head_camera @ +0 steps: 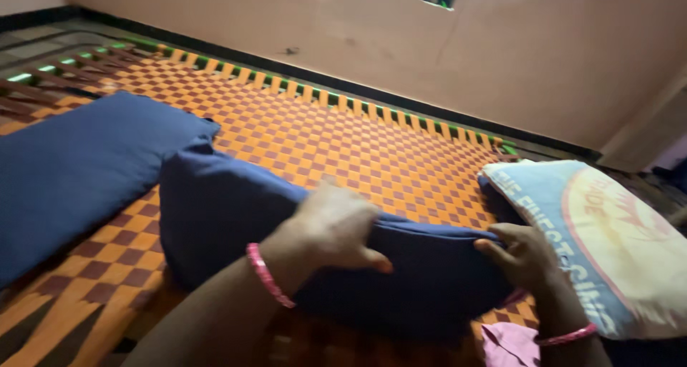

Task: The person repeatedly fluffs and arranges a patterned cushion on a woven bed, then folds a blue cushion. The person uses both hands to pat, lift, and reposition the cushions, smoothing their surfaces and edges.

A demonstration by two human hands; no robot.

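**Woven cot, two hands on a blue pillow**

Orange-and-brown webbing of the cot [343, 138] fills the view, its near edge cut off. Across it lies one dark blue pillow [71, 166], running out of frame at left. Second blue pillow [222, 209] sits centre, both hands on it. Printed sack [615, 245] at right, blurred, partly out of frame. Left hand [336, 227] presses on top, fingers curled over the far edge, tips hidden. Right hand [526, 256] pinches the pillow's end, fingers closed on fabric. Pink cloth [508, 344] barely peeks below.
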